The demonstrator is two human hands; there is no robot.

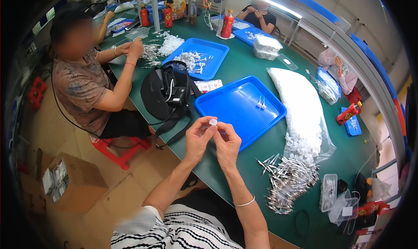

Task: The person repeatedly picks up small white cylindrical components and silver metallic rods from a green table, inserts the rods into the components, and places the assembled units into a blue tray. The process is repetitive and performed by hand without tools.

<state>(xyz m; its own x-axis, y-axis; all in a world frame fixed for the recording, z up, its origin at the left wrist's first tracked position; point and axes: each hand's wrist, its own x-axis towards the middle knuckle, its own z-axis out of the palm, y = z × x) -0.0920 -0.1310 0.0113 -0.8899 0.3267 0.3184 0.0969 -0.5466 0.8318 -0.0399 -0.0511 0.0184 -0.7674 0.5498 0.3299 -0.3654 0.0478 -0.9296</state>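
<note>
A long green worktable (244, 62) curves through the view. On it, ahead of the hands, lies a blue plastic tray (230, 107) with two small white parts (261, 103) inside; to its right slumps a clear bag of white caps (300, 110), and nearer lies a heap of metal-tipped tubes (289, 181). A black bag (163, 94) sits left of the tray. Above the table edge, the left hand (198, 140) and right hand (227, 144) meet, fingertips pinched together on one small white cap (213, 122).
</note>
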